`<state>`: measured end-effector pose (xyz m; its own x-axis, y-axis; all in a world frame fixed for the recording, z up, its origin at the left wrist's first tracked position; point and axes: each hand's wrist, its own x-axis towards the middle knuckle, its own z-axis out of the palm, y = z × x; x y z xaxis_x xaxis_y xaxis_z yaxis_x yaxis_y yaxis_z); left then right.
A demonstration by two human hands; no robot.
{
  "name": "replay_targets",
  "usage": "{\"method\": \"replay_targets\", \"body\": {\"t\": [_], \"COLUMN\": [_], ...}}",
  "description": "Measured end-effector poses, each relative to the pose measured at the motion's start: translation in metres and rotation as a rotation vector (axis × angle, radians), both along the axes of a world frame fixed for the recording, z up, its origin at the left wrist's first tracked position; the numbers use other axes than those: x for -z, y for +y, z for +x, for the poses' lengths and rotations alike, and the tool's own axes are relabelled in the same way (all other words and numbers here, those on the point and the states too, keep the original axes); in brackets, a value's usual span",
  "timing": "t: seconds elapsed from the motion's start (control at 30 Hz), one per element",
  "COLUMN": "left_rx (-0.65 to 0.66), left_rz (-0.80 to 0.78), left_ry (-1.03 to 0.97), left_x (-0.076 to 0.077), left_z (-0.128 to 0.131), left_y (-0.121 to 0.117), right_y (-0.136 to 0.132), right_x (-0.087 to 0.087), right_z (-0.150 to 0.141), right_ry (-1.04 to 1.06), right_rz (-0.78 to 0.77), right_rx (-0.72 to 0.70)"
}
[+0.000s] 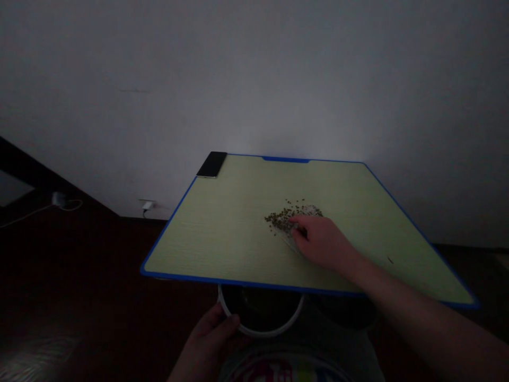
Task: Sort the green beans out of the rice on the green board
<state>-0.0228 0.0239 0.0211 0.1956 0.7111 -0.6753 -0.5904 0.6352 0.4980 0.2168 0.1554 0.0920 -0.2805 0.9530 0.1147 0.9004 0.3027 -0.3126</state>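
A small heap of green-brown beans [274,217], mixed with white grains [312,211] that look like rice, lies spread near the middle of a pale yellow-green tabletop [222,228]. My right hand [324,241] reaches in from the right over the heap. Its index finger points left and touches the beans, with the thumb a little apart below; the other fingers are curled and partly hidden. Below the table's front edge, my left hand [217,329] grips the left side of a round bowl [274,333] with a white rim. The bowl's inside is dark.
A black phone [212,164] lies at the table's far left corner. Blue trim [246,283] edges the tabletop, and a thin dark sliver [390,260] rests at right. A second dark round container [350,313] is under the front edge. A charger [148,205] is plugged into the wall.
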Motion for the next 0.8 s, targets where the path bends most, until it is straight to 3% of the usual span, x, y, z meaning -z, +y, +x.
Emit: {"method": "replay_targets", "body": {"t": [0.5,0.8], "left_rx": [-0.017,0.004], "left_rz": [0.02,0.016], "left_ry": [0.011,0.015], "left_x": [0.004,-0.001], "left_z": [-0.002,-0.004], "left_y": [0.0,0.001], "right_y": [0.026,0.023], "right_x": [-0.003,-0.005], "right_z": [-0.011,-0.01], "right_ry": [-0.095,-0.085], "right_rz": [0.012,-0.002], "right_rx": [0.012,-0.045]}}
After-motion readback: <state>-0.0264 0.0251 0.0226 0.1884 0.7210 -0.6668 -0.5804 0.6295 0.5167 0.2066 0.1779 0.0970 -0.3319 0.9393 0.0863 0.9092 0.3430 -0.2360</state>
